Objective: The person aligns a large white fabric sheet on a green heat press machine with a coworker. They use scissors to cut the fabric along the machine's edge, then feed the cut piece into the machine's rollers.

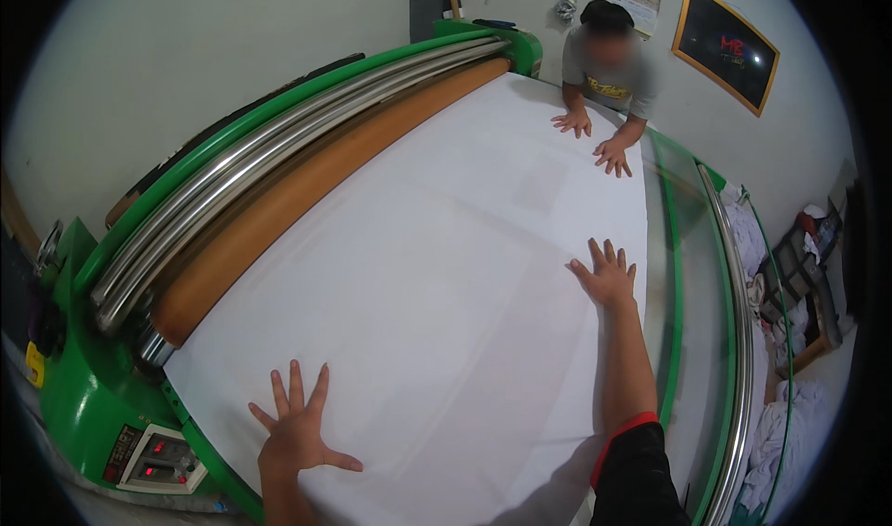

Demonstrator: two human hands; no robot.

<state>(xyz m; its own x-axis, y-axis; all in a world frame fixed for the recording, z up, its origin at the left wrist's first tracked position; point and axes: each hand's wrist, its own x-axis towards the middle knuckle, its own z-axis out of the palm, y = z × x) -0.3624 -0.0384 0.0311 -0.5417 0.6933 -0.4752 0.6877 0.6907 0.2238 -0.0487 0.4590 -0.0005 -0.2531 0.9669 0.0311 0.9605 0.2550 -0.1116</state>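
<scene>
A wide white sheet (400, 247) lies across the bed of a green roller machine (84, 414). My left hand (299, 428) rests on the near left part of the sheet, palm down with fingers spread. Over by the right edge, my right hand (609, 273) lies flat on the sheet, its fingers also apart. Neither hand grips anything. Faint darker rectangles show through the sheet; what lies beneath cannot be made out. At the far end a co-worker (613, 71) leans over, both hands (595, 140) flat on the sheet.
Along the left run a brown roller (344, 177) and shiny metal bars (279, 145). A control panel (163, 461) with red lights sits at the near left. To the right are a green frame (674, 275), a metal rod (739, 322) and heaped white cloth (785, 424).
</scene>
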